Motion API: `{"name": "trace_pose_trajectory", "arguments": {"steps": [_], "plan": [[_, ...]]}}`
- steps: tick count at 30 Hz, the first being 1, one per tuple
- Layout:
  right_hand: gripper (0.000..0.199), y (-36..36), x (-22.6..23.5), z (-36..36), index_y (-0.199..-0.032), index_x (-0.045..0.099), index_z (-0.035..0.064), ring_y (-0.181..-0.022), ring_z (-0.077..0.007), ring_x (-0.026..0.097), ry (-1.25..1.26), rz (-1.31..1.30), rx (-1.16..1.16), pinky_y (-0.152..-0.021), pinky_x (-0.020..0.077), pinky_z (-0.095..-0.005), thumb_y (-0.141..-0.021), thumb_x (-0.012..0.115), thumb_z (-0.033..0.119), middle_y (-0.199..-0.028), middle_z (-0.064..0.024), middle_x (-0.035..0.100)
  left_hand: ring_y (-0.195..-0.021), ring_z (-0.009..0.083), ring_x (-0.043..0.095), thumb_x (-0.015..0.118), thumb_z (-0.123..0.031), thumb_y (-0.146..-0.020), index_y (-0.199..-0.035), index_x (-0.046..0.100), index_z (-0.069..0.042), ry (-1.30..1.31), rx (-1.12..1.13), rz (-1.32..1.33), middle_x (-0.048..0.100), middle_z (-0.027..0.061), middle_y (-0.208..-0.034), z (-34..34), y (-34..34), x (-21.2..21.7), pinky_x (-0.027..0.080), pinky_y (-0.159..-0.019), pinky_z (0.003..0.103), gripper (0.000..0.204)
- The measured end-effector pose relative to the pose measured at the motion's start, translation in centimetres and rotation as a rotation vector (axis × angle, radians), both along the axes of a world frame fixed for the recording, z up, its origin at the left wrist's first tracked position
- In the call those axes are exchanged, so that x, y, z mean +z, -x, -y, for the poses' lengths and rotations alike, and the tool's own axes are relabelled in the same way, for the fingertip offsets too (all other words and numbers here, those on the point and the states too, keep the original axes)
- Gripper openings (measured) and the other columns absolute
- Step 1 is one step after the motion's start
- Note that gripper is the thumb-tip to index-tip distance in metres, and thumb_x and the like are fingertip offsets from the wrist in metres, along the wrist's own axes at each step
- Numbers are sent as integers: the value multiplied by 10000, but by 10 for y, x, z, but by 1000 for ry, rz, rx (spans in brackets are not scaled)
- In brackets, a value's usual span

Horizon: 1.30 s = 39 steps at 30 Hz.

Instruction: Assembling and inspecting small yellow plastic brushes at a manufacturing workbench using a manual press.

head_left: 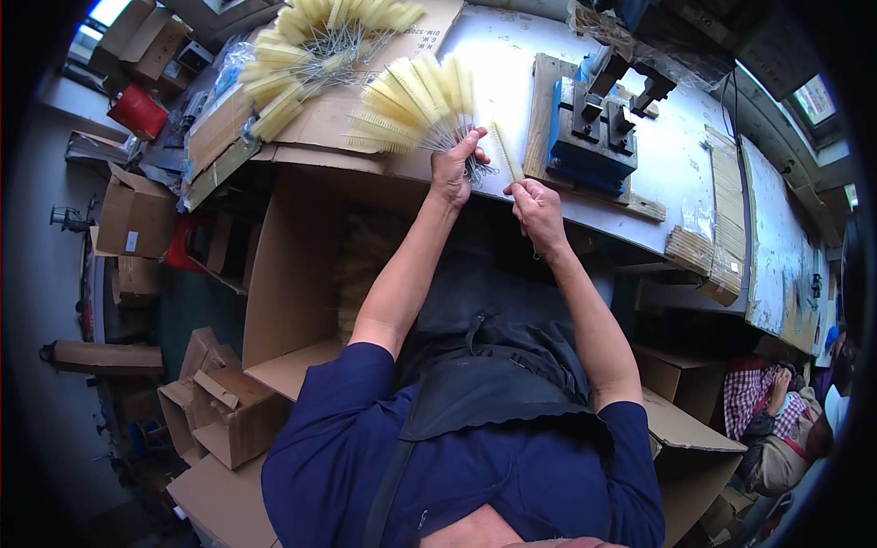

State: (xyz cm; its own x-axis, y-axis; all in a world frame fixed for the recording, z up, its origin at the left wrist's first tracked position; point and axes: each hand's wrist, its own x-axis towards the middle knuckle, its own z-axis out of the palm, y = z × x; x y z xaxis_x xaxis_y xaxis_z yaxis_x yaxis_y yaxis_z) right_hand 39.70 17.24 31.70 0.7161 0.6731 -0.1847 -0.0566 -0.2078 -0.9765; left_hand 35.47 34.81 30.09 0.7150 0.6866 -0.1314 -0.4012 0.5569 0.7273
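My left hand [457,164] is closed round the wire handles of a fanned bunch of bottle brushes [416,100], whose pale yellow bristles spread up and to the left. Small wire loops stick out below that fist. Just to the right, my right hand [537,212] pinches a single bottle brush [504,151] near its lower end, its bristle head pointing up and slightly left. The two hands are apart, both over the near edge of the white table [498,73]. A larger heap of similar brushes [315,55] lies on flattened cardboard at the far left.
A blue and black metal fixture [592,137] stands on wooden boards right of my hands. Below the table at left is an open cardboard box [297,247] with more pale brushes inside. Small cartons [233,416] sit lower left. Another person [776,420] sits at far right.
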Motion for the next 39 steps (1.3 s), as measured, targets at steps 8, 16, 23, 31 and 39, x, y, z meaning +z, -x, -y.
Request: {"name": "trace_pose_trajectory", "arguments": {"steps": [8,16,23,31,39], "plan": [[245,15,8,50,-958,635,16,-421,-42,350,-178,-277,108,-378,287,-209,-1031,497,205,-570,40,455,-588,99,590,693,-32,-889,-1069,623,-10,-29,-265,-39,639,25,-793,30,11,21,536,-555,261,194],[249,20,9,68,-1034,603,34,-418,-53,363,-243,-474,79,-376,309,-208,-1032,514,266,-619,20,495,-534,97,553,705,-5,-857,-982,651,-2,-150,-168,-151,614,19,-712,66,6,26,486,-512,246,136],[309,5,17,70,-922,554,79,-424,-33,356,-221,-297,-42,-358,298,-209,-1041,504,360,-611,49,445,-541,107,554,702,1,-855,-958,646,-9,-139,-206,-91,616,39,-732,83,-4,47,483,-497,258,118],[332,-69,52,94,-825,523,66,-397,-19,322,-325,-189,-366,-340,286,-198,-1041,489,316,-576,54,424,-573,114,554,684,-122,-930,-945,608,-36,-105,-57,-173,606,51,-772,31,-21,-1,506,-501,290,115],[312,-96,63,85,-840,543,57,-403,-3,327,-275,-193,-345,-337,290,-185,-1041,485,288,-575,62,429,-598,119,548,663,-150,-952,-1020,586,-32,-7,-30,-171,590,49,-790,22,-22,-20,509,-530,289,156]]}}
